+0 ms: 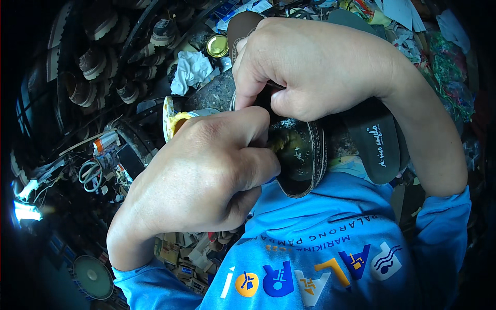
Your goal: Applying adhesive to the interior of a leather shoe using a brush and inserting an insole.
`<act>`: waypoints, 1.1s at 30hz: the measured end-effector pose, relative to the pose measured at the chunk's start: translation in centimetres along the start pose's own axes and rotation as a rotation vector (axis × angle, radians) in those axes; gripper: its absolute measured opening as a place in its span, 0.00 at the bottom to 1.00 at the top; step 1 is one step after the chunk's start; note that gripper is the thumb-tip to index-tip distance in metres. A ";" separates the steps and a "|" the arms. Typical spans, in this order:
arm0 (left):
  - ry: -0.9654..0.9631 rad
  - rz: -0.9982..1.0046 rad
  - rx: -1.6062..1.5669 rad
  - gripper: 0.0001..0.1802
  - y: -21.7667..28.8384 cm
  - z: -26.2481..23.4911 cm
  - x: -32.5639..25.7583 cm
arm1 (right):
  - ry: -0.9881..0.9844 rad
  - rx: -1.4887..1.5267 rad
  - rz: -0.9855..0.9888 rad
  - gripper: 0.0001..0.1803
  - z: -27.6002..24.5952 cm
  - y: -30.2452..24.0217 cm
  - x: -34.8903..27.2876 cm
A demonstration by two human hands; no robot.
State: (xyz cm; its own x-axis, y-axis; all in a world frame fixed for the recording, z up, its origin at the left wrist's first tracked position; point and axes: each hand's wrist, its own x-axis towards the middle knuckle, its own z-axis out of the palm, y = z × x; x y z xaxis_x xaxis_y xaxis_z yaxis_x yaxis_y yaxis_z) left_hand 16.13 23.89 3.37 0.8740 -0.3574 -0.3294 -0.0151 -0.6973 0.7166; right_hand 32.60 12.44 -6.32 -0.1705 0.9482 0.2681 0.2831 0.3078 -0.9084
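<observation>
A dark brown shoe (303,160) with pale stitching lies in front of my torso, its heel toward me. Yellowish smears mark the inside of its heel. My left hand (201,170) is closed on the shoe's left edge, with thumb and fingers bent. Across the shoe's middle, my right hand (310,67) is closed too, gripping the edge of the opening. The tips of several fingers are hidden inside or behind the shoe. To the right of it rests a dark grey insole (376,137) with pale script. Part of another dark grey flat piece (354,19) shows beyond my right wrist.
Left of the shoe stands an open can (168,118) crusted with yellow glue. A round gold lid (217,46) and crumpled white paper (191,71) lie farther back. Racks of shoes (98,62) fill the far left. Cables (91,175) and a fan (92,277) are lower left.
</observation>
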 end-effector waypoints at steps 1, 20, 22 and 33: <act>0.032 0.001 0.054 0.19 0.1 0.0 0.0 | 0.004 -0.001 -0.005 0.19 0.0 0.0 0.0; 0.489 -0.140 0.179 0.15 3.7 6.4 -1.7 | -0.081 -0.073 -0.056 0.23 -0.6 0.1 0.5; 0.454 -0.189 0.148 0.16 4.3 7.2 -1.6 | -0.089 -0.083 -0.029 0.24 -0.5 0.1 0.6; 0.594 -0.298 0.177 0.13 5.7 8.4 -0.9 | -0.115 -0.068 0.085 0.21 -0.5 -0.7 0.3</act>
State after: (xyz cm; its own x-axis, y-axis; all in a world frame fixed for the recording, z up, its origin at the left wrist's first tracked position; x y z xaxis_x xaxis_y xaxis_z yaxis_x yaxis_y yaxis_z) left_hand 11.17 15.08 2.59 0.9706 0.2312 -0.0671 0.2318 -0.8223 0.5197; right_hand 32.82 12.56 -5.49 -0.2494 0.9568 0.1492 0.3638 0.2354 -0.9012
